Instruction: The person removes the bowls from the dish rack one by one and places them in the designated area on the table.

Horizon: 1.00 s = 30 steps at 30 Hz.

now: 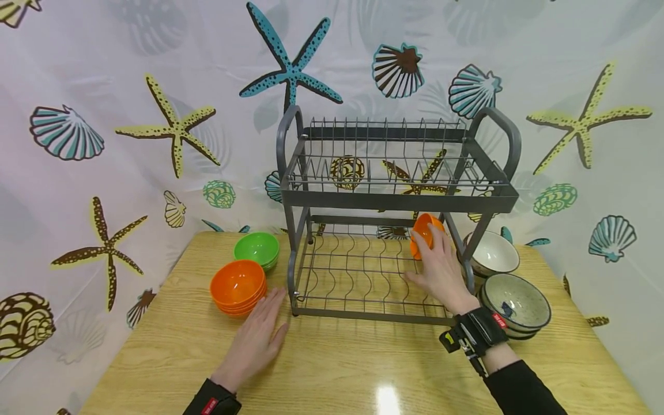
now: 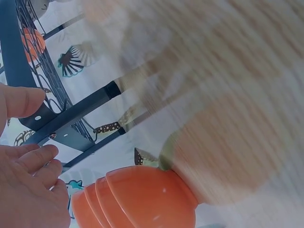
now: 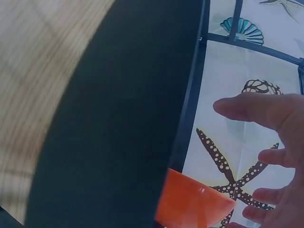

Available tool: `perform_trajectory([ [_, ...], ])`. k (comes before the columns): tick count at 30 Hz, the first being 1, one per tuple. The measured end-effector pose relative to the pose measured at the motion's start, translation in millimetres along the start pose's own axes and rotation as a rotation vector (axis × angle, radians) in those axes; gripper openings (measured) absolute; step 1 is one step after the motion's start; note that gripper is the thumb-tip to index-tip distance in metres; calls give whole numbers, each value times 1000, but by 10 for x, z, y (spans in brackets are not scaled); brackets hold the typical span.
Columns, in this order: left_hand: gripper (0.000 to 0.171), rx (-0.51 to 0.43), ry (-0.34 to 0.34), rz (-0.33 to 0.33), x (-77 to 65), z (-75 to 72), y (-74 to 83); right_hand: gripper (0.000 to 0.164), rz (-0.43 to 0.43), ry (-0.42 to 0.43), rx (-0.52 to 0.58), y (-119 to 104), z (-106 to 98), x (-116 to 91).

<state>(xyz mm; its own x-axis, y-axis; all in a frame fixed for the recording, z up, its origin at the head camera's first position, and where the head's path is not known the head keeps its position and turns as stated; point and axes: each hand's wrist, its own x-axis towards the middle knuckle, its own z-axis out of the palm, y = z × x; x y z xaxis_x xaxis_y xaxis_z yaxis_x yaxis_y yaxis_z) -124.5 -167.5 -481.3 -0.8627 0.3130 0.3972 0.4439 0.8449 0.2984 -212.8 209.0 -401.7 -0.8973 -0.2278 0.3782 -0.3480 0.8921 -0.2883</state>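
Observation:
On the lower tier of a dark dish rack (image 1: 399, 203), an orange bowl (image 1: 424, 230) stands tipped on its side at the right end. My right hand (image 1: 441, 271) is in front of it, fingertips over its rim in the head view. In the right wrist view the thumb and fingers are spread apart, and the orange bowl (image 3: 192, 202) shows below, partly hidden by a dark rack bar. My left hand (image 1: 256, 337) lies with straight fingers beside a stack of orange bowls (image 1: 238, 285), holding nothing. The same stack (image 2: 147, 199) appears in the left wrist view.
Green bowls (image 1: 256, 249) are stacked behind the orange stack. Right of the rack are a white bowl (image 1: 495, 253) and a stack of speckled grey bowls (image 1: 519, 300). The rack's upper tier has wire dividers. A patterned curtain (image 1: 233, 167) hangs behind the wooden table (image 1: 353, 369).

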Motion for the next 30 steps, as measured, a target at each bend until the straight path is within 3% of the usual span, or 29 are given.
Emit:
perform_trajectory([
  [11,65,-25,-24,-18,-26,38,20,85,41,-13,-150,45,76,189],
  [20,68,-9,-21,-13,-34,56,20,73,43,-4,-251,59,134,324],
  [30,69,-12,-34,-23,-55,80,11,73,78,-120,-260,6,23,413],
])
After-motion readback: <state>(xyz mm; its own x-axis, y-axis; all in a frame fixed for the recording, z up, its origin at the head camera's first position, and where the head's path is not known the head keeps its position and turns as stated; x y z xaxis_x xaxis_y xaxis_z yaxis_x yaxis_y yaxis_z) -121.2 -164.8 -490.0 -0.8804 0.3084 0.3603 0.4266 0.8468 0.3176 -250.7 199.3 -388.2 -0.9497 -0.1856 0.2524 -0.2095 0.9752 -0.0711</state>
